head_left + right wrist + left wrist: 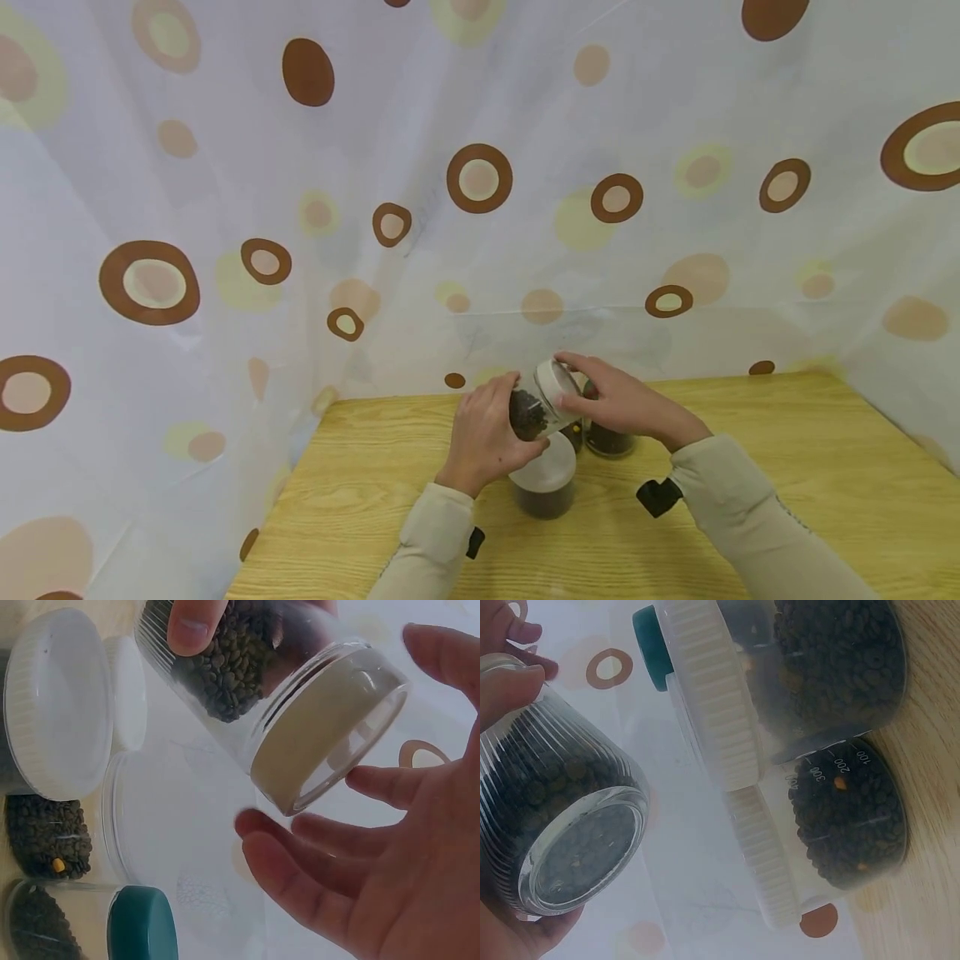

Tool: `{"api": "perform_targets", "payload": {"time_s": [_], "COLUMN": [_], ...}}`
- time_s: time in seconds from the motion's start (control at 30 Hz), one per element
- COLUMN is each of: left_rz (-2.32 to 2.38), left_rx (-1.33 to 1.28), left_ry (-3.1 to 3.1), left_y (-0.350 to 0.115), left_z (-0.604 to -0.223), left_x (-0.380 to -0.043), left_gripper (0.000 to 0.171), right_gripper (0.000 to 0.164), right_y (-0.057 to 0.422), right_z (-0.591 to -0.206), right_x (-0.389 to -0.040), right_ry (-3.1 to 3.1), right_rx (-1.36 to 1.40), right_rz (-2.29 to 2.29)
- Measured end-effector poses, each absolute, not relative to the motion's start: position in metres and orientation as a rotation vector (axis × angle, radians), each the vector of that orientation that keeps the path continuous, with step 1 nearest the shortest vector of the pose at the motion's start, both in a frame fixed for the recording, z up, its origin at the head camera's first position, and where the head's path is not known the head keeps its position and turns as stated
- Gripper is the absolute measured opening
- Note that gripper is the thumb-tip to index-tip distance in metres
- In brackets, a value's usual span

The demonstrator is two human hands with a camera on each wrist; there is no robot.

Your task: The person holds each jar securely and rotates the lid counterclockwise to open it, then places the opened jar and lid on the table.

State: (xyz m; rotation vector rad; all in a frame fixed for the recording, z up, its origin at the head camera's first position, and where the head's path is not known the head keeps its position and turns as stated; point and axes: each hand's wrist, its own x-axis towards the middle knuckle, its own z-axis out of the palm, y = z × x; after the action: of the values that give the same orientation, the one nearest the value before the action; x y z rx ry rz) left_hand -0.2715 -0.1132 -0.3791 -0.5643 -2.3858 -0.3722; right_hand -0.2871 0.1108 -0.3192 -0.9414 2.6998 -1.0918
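My left hand [486,433] grips a ribbed glass jar [528,414] partly filled with dark seeds, held tilted above the table. Its pale lid [319,731], rimmed with a clear edge, faces my right hand [626,402]. Spread around that lid, the right hand's fingers are loosely bent, with one fingertip right at its edge in the right wrist view. Below the held jar stands a wide jar [543,502] with a white lid [542,468]. Behind it are a smaller white-lidded jar [847,817] with volume marks and a jar with a teal lid [142,926], both containing dark seeds.
The jars stand on a wood-grain table [375,492]. A white sheet [480,92] printed with brown and beige circles hangs behind the table and along its sides. Dark straps or mounts [658,497] sit at both sleeve cuffs.
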Motion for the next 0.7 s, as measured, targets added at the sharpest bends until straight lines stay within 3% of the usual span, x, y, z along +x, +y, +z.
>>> {"api": "perform_targets", "payload": {"time_s": [0.33, 0.7], "left_rz": [-0.360, -0.324], "left_rx": [-0.557, -0.572], "left_ry": [-2.377, -2.351], "left_y": [-0.113, -0.113], "left_z": [-0.379, -0.379], "left_x": [-0.270, -0.269], "left_gripper": [0.089, 0.090], "right_gripper": [0.068, 0.077], "right_y": [0.109, 0.103], "right_z": [-0.314, -0.306], "right_x": [-0.286, -0.286], "right_ry": [2.769, 2.698], "right_rx": [-0.749, -0.481], "right_rz": [-1.124, -1.055]}}
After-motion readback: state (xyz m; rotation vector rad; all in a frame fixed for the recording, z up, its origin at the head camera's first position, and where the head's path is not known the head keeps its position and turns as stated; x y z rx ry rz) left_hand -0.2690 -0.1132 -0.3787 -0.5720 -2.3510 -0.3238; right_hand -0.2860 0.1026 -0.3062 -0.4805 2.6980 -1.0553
